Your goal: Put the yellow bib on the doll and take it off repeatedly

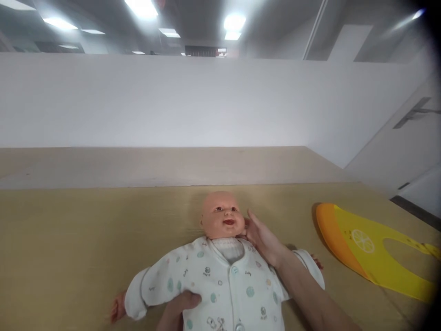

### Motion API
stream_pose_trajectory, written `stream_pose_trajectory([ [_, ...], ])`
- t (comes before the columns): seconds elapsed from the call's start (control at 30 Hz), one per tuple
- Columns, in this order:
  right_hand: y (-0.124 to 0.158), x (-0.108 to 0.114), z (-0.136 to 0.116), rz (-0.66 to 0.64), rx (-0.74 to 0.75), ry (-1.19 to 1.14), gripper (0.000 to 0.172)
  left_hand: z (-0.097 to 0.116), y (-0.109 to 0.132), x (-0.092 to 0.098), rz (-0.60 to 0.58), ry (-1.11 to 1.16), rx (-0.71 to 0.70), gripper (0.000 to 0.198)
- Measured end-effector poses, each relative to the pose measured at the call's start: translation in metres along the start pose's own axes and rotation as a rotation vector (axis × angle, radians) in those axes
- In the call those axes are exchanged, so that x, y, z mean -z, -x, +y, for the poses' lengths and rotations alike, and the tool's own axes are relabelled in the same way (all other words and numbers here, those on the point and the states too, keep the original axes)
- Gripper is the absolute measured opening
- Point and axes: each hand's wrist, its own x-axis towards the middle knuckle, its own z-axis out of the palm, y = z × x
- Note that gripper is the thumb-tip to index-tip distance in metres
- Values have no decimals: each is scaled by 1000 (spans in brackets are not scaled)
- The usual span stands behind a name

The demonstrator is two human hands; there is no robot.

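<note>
A baby doll point(222, 216) in a white printed buttoned top point(237, 285) lies face up on the table, arms spread to both sides. My right hand point(260, 234) is against the side of its head and neck, thumb up near the cheek and the other fingers hidden behind the neck. At the bottom, my left hand point(182, 305) holds the side of the doll's torso under its arm, with the thumb on the top's front and the fingers out of sight.
A yellow and orange bib point(361, 243) with a citrus slice print lies on the table point(86, 230) at the right. Behind the table stands a white partition point(155, 101). A door handle point(413, 112) shows at the far right.
</note>
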Motion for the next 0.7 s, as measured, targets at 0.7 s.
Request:
stream_pose_trajectory([
  [0.7,-15,-38,-78,42,164,151,62,57,-5,-61,-97,-217,-207,51],
])
